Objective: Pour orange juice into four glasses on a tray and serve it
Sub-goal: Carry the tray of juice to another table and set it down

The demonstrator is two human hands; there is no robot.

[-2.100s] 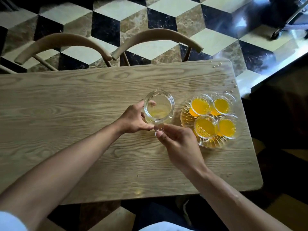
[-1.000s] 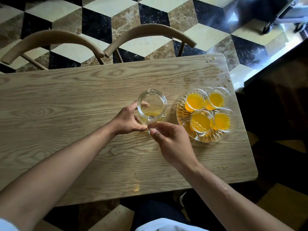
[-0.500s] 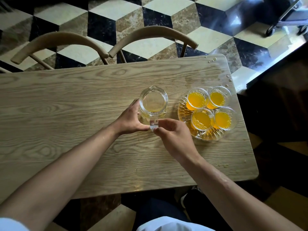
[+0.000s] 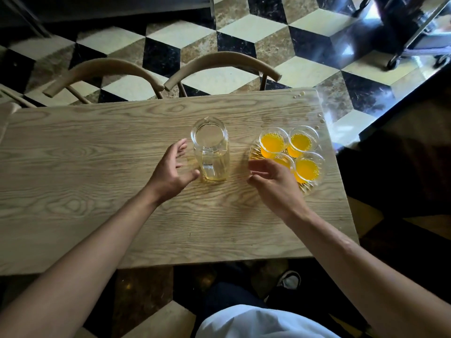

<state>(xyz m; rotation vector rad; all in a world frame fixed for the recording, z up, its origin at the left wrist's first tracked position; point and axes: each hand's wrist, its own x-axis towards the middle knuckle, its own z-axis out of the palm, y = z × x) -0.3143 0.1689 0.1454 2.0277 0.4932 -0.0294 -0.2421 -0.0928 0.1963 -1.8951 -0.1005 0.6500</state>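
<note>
A clear glass jug (image 4: 211, 150), nearly drained with a thin film of juice at its bottom, stands upright in the middle of the wooden table (image 4: 97, 167). To its right a cut-glass tray (image 4: 310, 186) carries several glasses of orange juice (image 4: 272, 142). My left hand (image 4: 173, 169) hovers just left of the jug, fingers spread, holding nothing. My right hand (image 4: 271, 179) is open between the jug and the tray, its fingers partly covering the near-left glass.
Two curved wooden chair backs (image 4: 102, 69) (image 4: 222, 62) stand at the table's far edge. Small juice drops (image 4: 299, 95) dot the far right corner. The table's right edge lies just past the tray. A wheeled metal stand (image 4: 412, 45) sits far right.
Both hands have let go of the jug, which now stands alone on the table. My right hand has moved right toward the tray; my left hand has drawn slightly away.
</note>
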